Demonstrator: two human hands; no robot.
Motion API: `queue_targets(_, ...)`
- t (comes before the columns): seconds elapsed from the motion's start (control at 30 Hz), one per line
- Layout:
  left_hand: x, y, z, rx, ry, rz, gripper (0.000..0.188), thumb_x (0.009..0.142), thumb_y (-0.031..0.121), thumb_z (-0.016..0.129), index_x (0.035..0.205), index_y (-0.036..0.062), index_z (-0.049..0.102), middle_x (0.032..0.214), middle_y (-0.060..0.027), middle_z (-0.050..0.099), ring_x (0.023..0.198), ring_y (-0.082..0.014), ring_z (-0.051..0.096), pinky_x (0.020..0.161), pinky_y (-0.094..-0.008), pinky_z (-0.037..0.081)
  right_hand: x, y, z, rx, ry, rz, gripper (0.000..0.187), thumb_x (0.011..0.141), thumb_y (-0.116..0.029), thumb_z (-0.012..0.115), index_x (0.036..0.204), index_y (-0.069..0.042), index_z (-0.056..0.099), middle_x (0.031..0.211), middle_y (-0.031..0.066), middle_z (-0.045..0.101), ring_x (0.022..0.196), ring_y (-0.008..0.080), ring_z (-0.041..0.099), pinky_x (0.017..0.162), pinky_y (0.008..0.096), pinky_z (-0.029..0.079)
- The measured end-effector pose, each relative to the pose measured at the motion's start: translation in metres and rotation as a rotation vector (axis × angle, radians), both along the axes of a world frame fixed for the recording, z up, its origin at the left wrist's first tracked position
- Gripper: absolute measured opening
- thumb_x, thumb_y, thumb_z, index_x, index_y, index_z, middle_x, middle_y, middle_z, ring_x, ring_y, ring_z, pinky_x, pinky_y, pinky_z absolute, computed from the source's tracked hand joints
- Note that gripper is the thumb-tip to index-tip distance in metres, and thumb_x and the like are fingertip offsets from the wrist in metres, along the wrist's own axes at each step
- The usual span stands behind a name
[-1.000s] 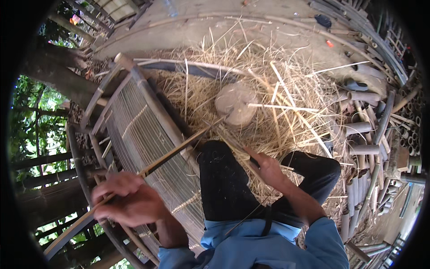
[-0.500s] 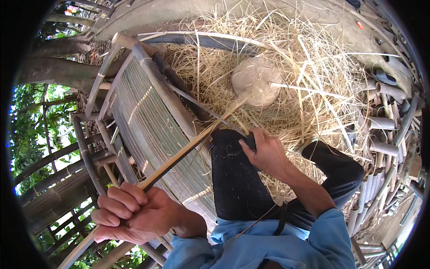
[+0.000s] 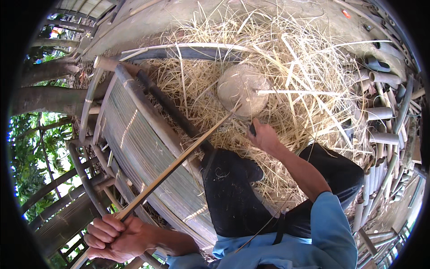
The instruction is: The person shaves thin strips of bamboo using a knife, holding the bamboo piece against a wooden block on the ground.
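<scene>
My left hand (image 3: 121, 237), at the lower left, is closed round a long split bamboo strip (image 3: 174, 166). The strip slants up and away to the right, and its thin tip overlaps the near edge of a round wooden block (image 3: 244, 85). In my right hand (image 3: 267, 139), just below the block, is a knife with a dark handle (image 3: 252, 130). Its blade is hard to make out at this moment. The right hand is apart from the strip, to the right of its tip.
A bamboo-slat bench (image 3: 148, 148) stands to my left. Pale shavings (image 3: 300, 80) lie thickly round the block. Cut bamboo tubes (image 3: 380, 114) are piled at the right. My dark-trousered knee (image 3: 233, 175) is between the bench and my right arm.
My right hand and the knife have moved forward, toward the block, and the blade no longer crosses the strip. My left hand has shifted down and slightly left with the strip.
</scene>
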State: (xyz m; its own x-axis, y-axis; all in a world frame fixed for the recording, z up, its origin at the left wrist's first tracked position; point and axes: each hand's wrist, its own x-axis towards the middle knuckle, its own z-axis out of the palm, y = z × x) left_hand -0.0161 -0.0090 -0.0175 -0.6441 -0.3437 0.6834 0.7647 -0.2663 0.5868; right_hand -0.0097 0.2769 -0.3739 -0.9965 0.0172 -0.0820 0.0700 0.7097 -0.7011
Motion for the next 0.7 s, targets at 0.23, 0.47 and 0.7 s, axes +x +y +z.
queue_targets(0.23, -0.004, -0.014, -0.003, -0.006, -0.015, 0.016, 0.049, 0.109, 0.041, 0.04, 0.069, 0.0123, 0.039, 0.064, 0.0032, 0.021, 0.054, -0.0103, 0.017, 0.045, -0.0273, 0.018, -0.021, 0.002, -0.032, 0.021, -0.088, -0.076, 0.032, 0.095, -0.029, 0.063, 0.104, -0.002, 0.047, 0.071, 0.0223, 0.065, 0.062, 0.0422, 0.067, 0.056, 0.052, 0.056)
queue_targets(0.47, 0.003, -0.025, -0.007, -0.002, -0.003, -0.022, 0.046, 0.109, 0.037, 0.04, 0.069, 0.0125, 0.037, 0.065, 0.0023, 0.023, 0.055, -0.0104, 0.019, 0.047, -0.0273, 0.019, -0.004, 0.019, -0.07, -0.018, -0.148, -0.027, 0.043, 0.093, -0.033, 0.064, 0.118, -0.002, 0.05, 0.083, 0.0261, 0.069, 0.069, 0.0454, 0.068, 0.063, 0.0535, 0.056)
queue_targets(0.7, 0.015, 0.006, -0.001, -0.004, -0.025, -0.114, 0.035, 0.106, 0.034, 0.046, 0.081, 0.0095, 0.042, 0.069, -0.0002, 0.029, 0.057, -0.0129, 0.024, 0.049, -0.0296, 0.022, -0.008, 0.011, -0.032, 0.052, -0.306, -0.159, 0.05, 0.094, -0.037, 0.062, 0.12, 0.004, 0.048, 0.081, 0.0318, 0.067, 0.079, 0.0496, 0.068, 0.071, 0.0561, 0.056)
